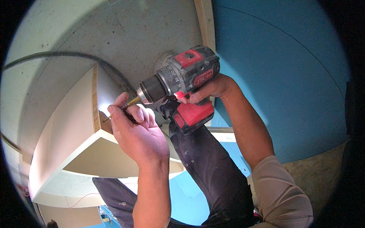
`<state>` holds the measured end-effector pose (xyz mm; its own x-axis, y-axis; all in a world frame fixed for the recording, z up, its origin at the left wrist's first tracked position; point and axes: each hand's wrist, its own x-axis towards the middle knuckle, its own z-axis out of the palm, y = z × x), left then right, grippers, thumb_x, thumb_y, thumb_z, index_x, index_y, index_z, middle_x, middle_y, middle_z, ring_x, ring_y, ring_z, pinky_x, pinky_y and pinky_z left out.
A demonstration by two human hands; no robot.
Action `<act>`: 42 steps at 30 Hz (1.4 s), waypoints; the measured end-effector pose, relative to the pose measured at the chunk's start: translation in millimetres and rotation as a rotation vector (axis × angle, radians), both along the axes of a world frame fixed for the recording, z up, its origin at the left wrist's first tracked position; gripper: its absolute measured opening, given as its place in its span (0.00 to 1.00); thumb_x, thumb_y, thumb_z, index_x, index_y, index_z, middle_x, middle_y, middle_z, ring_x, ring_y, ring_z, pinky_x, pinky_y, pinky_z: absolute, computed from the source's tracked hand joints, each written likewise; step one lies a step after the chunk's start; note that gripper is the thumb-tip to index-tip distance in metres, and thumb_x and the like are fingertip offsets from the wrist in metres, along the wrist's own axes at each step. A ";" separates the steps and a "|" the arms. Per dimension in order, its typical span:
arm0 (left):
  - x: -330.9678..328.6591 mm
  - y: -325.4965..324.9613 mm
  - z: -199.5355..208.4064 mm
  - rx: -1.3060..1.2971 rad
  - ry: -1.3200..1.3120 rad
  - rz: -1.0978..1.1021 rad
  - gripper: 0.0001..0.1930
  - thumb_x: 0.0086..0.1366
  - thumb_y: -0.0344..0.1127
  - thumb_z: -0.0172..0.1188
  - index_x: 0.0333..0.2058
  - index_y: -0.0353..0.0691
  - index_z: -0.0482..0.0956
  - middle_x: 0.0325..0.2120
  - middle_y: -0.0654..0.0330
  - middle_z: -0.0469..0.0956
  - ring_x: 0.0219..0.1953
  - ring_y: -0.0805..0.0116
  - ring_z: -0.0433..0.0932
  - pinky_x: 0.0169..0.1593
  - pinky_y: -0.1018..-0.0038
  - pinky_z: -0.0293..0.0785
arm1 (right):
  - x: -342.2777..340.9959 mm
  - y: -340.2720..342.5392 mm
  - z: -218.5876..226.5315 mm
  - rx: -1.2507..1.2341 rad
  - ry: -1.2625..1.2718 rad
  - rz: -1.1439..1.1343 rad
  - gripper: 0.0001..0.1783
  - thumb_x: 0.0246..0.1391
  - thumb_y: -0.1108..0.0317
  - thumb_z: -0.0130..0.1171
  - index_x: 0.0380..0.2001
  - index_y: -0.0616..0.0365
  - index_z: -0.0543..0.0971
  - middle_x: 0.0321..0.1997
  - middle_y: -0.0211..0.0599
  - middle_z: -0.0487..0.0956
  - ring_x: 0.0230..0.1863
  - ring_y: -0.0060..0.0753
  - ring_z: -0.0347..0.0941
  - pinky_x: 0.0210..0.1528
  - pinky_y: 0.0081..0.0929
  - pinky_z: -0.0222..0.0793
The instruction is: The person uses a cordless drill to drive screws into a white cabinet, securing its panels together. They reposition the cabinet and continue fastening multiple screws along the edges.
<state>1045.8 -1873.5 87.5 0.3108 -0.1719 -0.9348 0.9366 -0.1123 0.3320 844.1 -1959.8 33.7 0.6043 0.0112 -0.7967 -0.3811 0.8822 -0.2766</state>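
My right hand (pixel 215 90) grips the handle of a red and black cordless drill (pixel 194 68), with a finger at the trigger. The drill points left and slightly down, its red battery (pixel 194 114) below my hand. A thin gold-coloured bit (pixel 133 101) sticks out of the chuck. My left hand (pixel 138 129) closes thumb and fingers around the bit's front part. Past the thumb shows a thin, pointed brassy end (pixel 107 119), near the raw edge of a white board (pixel 94 98). Whether that end is the bit itself or a screw is hidden by my fingers.
Left of my hands stands a white board cabinet (pixel 76 152) with open compartments. A black cable (pixel 57 54) arcs behind it along the grey wall (pixel 125 34). At right rises a large blue panel (pixel 277 76) beside a wooden post (pixel 205 22). My dark-trousered leg (pixel 209 167) is below the drill.
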 end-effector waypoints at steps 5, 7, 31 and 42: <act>9.0 17.3 38.8 -0.015 0.160 -0.096 0.19 0.74 0.44 0.45 0.50 0.32 0.70 0.15 0.69 0.61 0.19 0.82 0.55 0.23 0.81 0.48 | 2.4 -0.8 1.0 -0.019 0.068 0.037 0.22 0.32 0.72 0.70 0.38 0.56 0.82 0.36 0.32 0.83 0.37 0.28 0.77 0.46 0.27 0.72; 28.7 49.7 71.8 0.061 -0.070 -0.523 0.15 0.70 0.40 0.54 0.47 0.34 0.73 0.20 0.67 0.66 0.21 0.82 0.59 0.25 0.82 0.54 | 7.0 -4.2 3.6 -0.039 0.059 0.027 0.23 0.32 0.72 0.71 0.39 0.56 0.82 0.36 0.32 0.83 0.38 0.28 0.78 0.47 0.28 0.72; 207.4 69.3 -13.4 -0.061 -1.261 -2.250 0.33 0.34 0.20 0.64 0.47 0.40 0.78 0.26 0.59 0.69 0.30 0.62 0.73 0.31 0.67 0.72 | 4.2 14.9 6.8 -0.031 0.119 0.037 0.24 0.32 0.72 0.72 0.40 0.52 0.81 0.38 0.29 0.82 0.42 0.27 0.76 0.50 0.30 0.70; 205.0 67.0 -13.3 -0.087 -1.266 -2.223 0.32 0.35 0.20 0.63 0.46 0.38 0.77 0.26 0.58 0.69 0.30 0.58 0.73 0.31 0.66 0.72 | 10.0 12.3 10.3 -0.110 0.081 0.141 0.23 0.34 0.71 0.72 0.40 0.54 0.81 0.38 0.31 0.82 0.43 0.29 0.76 0.51 0.32 0.70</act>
<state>1250.8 -1806.5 74.2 -0.1427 -0.8265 -0.5445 -0.9099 -0.1069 0.4009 854.0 -1947.5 43.9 0.5365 0.0010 -0.8439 -0.5234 0.7848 -0.3319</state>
